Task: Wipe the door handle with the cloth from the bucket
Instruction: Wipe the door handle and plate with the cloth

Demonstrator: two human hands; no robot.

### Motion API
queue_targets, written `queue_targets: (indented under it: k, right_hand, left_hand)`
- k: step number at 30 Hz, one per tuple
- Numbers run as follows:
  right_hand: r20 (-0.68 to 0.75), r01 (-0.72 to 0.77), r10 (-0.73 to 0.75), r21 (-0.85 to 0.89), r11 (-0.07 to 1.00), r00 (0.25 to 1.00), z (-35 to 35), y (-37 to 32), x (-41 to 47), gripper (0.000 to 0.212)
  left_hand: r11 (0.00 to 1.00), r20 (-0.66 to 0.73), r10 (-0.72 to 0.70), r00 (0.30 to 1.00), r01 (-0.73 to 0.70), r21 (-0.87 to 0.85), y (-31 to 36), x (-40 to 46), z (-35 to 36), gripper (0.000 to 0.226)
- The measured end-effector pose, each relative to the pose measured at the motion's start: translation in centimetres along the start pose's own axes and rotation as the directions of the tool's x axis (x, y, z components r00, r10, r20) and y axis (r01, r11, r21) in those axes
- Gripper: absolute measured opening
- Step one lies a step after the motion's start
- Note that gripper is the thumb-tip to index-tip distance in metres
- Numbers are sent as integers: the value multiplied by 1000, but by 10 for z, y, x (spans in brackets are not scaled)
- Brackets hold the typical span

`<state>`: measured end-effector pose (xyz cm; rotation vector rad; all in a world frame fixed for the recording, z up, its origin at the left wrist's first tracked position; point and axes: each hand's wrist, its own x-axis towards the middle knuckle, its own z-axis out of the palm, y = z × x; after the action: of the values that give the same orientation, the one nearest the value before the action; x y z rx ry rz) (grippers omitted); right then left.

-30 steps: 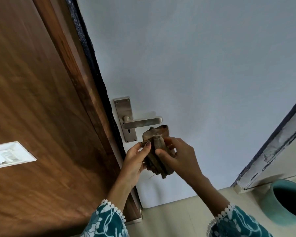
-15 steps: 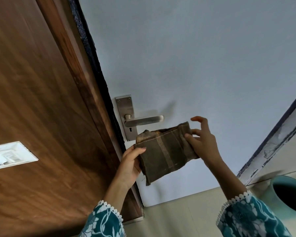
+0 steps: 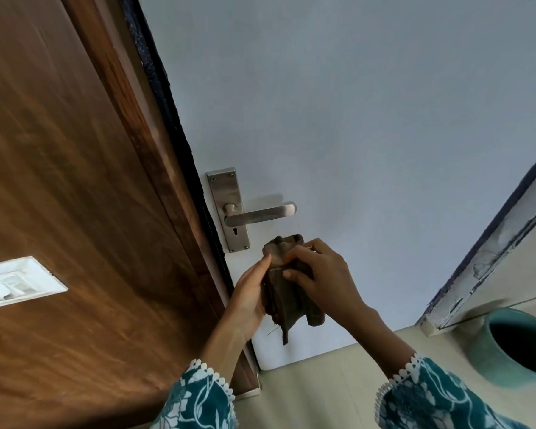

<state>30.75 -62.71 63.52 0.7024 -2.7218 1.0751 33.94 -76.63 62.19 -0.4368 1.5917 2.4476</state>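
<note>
Cloth [image 3: 287, 292] — brown, bunched and folded — held between both hands in front of the pale door [image 3: 353, 119], just below the handle [image 3: 260, 215], not touching it. Left hand [image 3: 249, 298] cups the cloth from its 9 o'clock side, fingers flat along the fabric. Right hand [image 3: 322, 277] covers it from 3 o'clock, grip closed on the folds with thumb and fingertips pressing in. A loose corner and a thread hang down at 6 o'clock of the bundle.

Handle: metal lever, horizontal, pointing toward 3 o'clock from its plate [image 3: 228, 209]; keyhole below the lever. Handle sits at 12 o'clock of the cloth.

Bucket [image 3: 520, 345] — teal, on the floor [image 3: 322, 391] at 4 o'clock of the hands, well apart. Wood panel [image 3: 75, 212] fills the 9 o'clock side, with a white switch plate [image 3: 16, 283].
</note>
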Motion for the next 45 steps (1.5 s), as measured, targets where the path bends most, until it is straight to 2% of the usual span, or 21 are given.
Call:
queue_targets:
  k: [3,6,9,11,14,16,18,20,22,25,27,29,32,35,38,41,43,45]
  right_hand:
    - [3,-5,4,61,998,1000,-4,2,1,13]
    - [-2,-73,74,144,987,997,-15,6,4,9]
    - [-36,-148,158,202,968,987,-23,8,10,8]
    - [-18,-140,143,109,984,990,-20,4,12,8]
    - [-56,-112,112,9,994,992,-7,-4,12,15]
    - [-108,-110,111,22,994,988,-1,-7,10,19]
    - [-112,-114,120,58,992,987,4,-8,8,30]
    - [-63,-169,183,179,969,981,4,-6,7,48]
    - [5,-268,286,366,891,958,-2,2,7,60]
    - [10,-377,441,536,755,897,-18,23,6,57]
    - [-24,-391,485,558,732,874,-27,29,4,50]
    - [-64,-361,465,539,761,883,-29,23,-1,41]
    - [-146,-268,360,430,862,921,-14,-6,-11,33]
    - [-206,-181,240,269,946,949,6,-28,-13,32]
    - [-64,-142,156,180,973,986,16,-32,-18,56]
    - [160,-130,95,221,967,983,27,-31,-30,83]
    - [238,-156,74,349,924,969,26,-24,-32,85]
    - [219,-169,76,445,880,973,14,-9,-29,66]
  left_hand:
    - [999,-74,13,997,-15,-37,0,3,-3,29]
    - [988,-173,128,977,-110,107,-2,5,-9,19]
    - [922,-119,268,956,-219,319,-6,3,-12,20]
    - [878,-53,302,952,-257,404,-9,2,-10,20]
    - [917,-56,260,964,-229,328,-10,1,-3,21]
    - [952,-47,223,974,-207,225,-11,0,-3,26]
    - [949,-13,204,979,-195,247,-10,-2,-3,38]
    - [927,-10,205,979,-191,322,-11,-2,-4,49]
    - [934,-82,208,975,-172,314,-11,2,-8,47]
    - [964,-198,209,958,-167,208,-7,7,-20,42]
    - [964,-206,225,952,-186,191,-6,10,-25,31]
    - [958,-180,234,955,-195,209,-9,12,-22,21]
    - [945,-123,241,963,-204,255,-16,12,-5,21]
    - [981,-59,162,985,-155,116,-20,13,12,26]
    - [996,24,81,996,-81,-30,-20,13,15,39]
    - [999,100,43,994,-40,-34,-21,15,21,27]
    - [1000,73,14,997,-14,-3,-19,19,25,27]
    - [998,5,39,999,-39,-57,-22,30,26,28]
